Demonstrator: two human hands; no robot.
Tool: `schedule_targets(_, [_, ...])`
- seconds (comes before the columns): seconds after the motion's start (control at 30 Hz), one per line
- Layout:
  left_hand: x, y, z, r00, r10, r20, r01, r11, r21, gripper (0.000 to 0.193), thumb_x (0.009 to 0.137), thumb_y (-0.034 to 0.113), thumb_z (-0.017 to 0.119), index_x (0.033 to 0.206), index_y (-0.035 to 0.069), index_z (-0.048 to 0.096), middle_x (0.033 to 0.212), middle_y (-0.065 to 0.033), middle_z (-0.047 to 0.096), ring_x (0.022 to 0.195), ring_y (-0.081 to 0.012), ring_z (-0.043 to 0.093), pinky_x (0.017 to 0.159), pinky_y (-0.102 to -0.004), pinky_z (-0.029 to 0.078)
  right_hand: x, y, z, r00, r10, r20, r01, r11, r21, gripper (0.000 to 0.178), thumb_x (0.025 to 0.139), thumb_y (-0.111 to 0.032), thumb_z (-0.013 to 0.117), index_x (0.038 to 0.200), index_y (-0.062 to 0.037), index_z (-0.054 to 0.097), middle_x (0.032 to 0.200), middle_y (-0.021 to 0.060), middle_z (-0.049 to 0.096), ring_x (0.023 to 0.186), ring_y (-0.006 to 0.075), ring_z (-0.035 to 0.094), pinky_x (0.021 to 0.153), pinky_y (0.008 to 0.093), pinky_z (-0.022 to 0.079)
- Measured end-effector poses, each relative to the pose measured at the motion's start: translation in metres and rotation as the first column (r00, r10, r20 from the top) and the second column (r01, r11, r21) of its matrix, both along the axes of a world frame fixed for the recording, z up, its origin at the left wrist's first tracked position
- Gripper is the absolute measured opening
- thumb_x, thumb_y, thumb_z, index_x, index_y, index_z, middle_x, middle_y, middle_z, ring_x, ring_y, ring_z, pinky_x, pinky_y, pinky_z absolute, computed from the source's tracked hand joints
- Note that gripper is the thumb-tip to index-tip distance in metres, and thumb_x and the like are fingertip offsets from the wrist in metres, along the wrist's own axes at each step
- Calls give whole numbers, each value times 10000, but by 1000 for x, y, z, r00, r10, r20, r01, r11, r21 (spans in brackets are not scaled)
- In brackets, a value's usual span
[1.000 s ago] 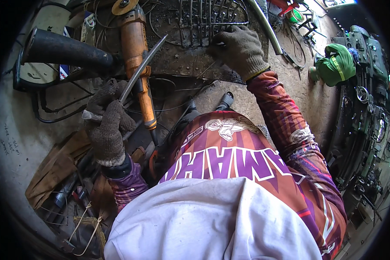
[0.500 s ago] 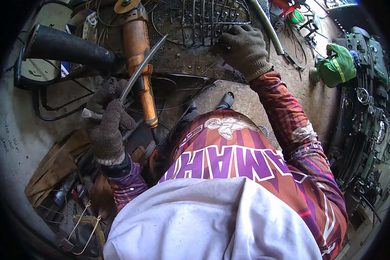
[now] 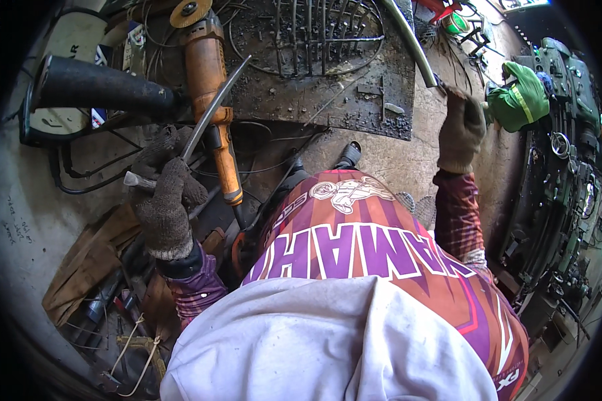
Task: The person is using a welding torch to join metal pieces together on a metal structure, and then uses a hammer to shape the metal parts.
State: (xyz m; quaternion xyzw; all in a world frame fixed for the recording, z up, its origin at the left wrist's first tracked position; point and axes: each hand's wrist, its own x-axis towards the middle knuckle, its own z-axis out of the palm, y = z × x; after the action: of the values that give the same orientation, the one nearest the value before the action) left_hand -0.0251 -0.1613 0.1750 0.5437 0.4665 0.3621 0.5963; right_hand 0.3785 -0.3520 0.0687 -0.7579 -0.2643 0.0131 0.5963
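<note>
My left hand (image 3: pixel 166 200), in a dark knitted work glove, is closed on a curved metal bar (image 3: pixel 215 107). The bar rises past the fingers to a thin tip, and a blunt grey metal end (image 3: pixel 139 180) pokes out at the hand's left side. My right hand (image 3: pixel 461 130), gloved in the same way, is held out over the floor beyond the worktable's right edge. It is close to the lower end of a metal tube (image 3: pixel 418 50). Its fingers are turned away, so whether they hold anything is unclear. An orange angle grinder (image 3: pixel 207 73) lies beside the bar.
On the dirty metal worktable (image 3: pixel 294 110) sits a round grate of rods (image 3: pixel 314 40), with dark crumbs and small metal bits around it. A dark tapered pipe (image 3: pixel 107 87) is at left. Green machinery (image 3: pixel 568 154) and a green cloth bundle (image 3: pixel 520 100) stand at right. Cables trail beneath the table.
My right hand has moved right from the worktable beside the grate to a place past the table's edge, uncovering small metal pieces. My left hand keeps hold of the curved metal bar, nearly still.
</note>
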Motion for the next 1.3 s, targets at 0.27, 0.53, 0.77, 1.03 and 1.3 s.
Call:
schedule_targets(0.27, [24, 14, 1, 990, -113, -83, 115, 993, 23, 398, 942, 43, 619, 1330, -43, 588, 1053, -175, 715, 542, -88, 541, 506, -241, 467, -3, -66, -61, 975, -109, -195, 94, 992, -86, 222, 1037, -117, 565, 1203, -16, 671, 1109, 47, 688, 1018, 116, 604, 934, 271, 482])
schedule_targets(0.53, [94, 2, 2, 908, -69, -414, 106, 992, 68, 436, 895, -7, 666, 1319, -56, 578, 1115, -153, 685, 824, -180, 706, 761, -308, 599, -37, -140, -225, 752, -164, -639, -64, 946, -318, 307, 1043, -256, 584, 1212, -16, 672, 1012, 51, 706, 949, 132, 628, 886, 285, 492])
schedule_targets(0.77, [130, -6, -38, 868, 52, -494, 117, 945, 304, 460, 901, -34, 658, 1349, -51, 559, 1230, -155, 661, 1007, -198, 680, 940, -311, 553, -77, -180, -262, 695, -205, -689, -579, 408, -706, 551, 936, -478, 600, 1259, -38, 676, 1213, 238, 699, 1166, 383, 654, 996, 418, 484])
schedule_targets(1.03, [157, -10, -67, 631, 248, -735, 138, 897, 420, 277, 926, 51, 644, 1189, -27, 683, 1356, -180, 600, 1168, -246, 617, 921, -355, 535, -45, -216, -313, 520, -166, -838, -662, 542, -518, 582, 950, -489, 577, 1257, -5, 675, 1199, 246, 703, 1162, 360, 661, 994, 400, 483])
schedule_targets(1.3, [170, -4, -74, 344, 182, -921, 389, 865, 316, 317, 917, 194, 711, 1191, 40, 675, 1079, -118, 673, 929, -246, 643, 842, -379, 512, -2, -219, -331, 563, -126, -817, -711, 431, -556, 596, 955, -501, 562, 1264, -2, 669, 1247, 260, 680, 1220, 387, 630, 1007, 424, 473])
